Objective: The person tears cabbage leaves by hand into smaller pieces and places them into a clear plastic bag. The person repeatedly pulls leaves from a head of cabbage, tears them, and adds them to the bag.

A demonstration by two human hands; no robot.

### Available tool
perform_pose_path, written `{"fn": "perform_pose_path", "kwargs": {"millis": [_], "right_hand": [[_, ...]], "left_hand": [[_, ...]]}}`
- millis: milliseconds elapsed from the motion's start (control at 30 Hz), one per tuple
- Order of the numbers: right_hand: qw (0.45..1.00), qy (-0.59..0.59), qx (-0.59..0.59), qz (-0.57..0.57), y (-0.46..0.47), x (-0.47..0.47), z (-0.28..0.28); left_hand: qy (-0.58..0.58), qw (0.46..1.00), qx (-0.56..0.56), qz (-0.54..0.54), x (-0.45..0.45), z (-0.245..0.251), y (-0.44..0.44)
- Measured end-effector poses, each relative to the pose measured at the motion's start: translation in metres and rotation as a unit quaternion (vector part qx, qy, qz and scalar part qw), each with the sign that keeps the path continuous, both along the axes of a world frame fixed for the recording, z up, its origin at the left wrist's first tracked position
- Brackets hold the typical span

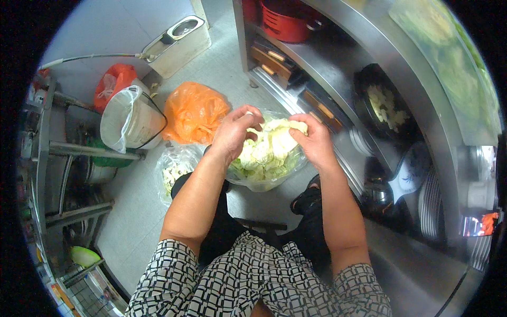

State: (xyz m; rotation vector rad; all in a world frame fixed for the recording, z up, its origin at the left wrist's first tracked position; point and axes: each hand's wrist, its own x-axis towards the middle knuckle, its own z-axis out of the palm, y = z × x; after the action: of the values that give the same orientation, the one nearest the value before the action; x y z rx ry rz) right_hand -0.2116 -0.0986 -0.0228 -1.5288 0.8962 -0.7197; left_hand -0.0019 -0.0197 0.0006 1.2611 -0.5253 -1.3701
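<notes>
A clear plastic bag (257, 184) full of pale green cabbage leaves (263, 158) stands open on the floor between my feet. My right hand (313, 136) pinches the edge of a pale cabbage leaf (299, 126) between thumb and fingers above the bag. My left hand (241, 126) is at the other side of the leaves, its fingers curled and apart; whether a fingertip touches a leaf is hard to tell. Left of my knee lies a smaller clear bag (162, 186) with small pale vegetable pieces (174, 172).
An orange plastic bag (196, 113) and a white bucket with a liner (130, 119) stand on the left. A metal rack (71, 148) lines the far left. Steel shelving (340, 75) on the right holds a red pot (285, 23), a black pan (360, 95) and stacked plates (429, 206).
</notes>
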Motion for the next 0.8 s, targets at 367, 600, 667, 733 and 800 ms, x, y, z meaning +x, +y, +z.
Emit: {"fn": "perform_pose_path", "kwargs": {"millis": [367, 600, 667, 733, 800], "right_hand": [[0.963, -0.086, -0.254, 0.032, 0.024, 0.013, 0.02], [0.937, -0.147, 0.289, 0.132, -0.004, -0.009, 0.026], [0.948, -0.121, 0.253, 0.152, -0.006, -0.009, 0.028], [0.957, -0.132, 0.222, 0.134, -0.002, -0.006, 0.025], [0.959, -0.187, 0.2, 0.068, 0.004, 0.002, 0.018]], "left_hand": [[0.175, 0.983, -0.054, -0.001, -0.005, -0.006, -0.001], [0.037, 0.985, -0.026, -0.167, -0.003, 0.005, 0.011], [-0.038, 0.986, -0.028, -0.161, -0.004, 0.006, 0.009], [-0.088, 0.982, -0.062, -0.157, -0.009, -0.002, 0.008], [-0.065, 0.992, -0.055, -0.093, -0.017, -0.006, 0.008]]}}
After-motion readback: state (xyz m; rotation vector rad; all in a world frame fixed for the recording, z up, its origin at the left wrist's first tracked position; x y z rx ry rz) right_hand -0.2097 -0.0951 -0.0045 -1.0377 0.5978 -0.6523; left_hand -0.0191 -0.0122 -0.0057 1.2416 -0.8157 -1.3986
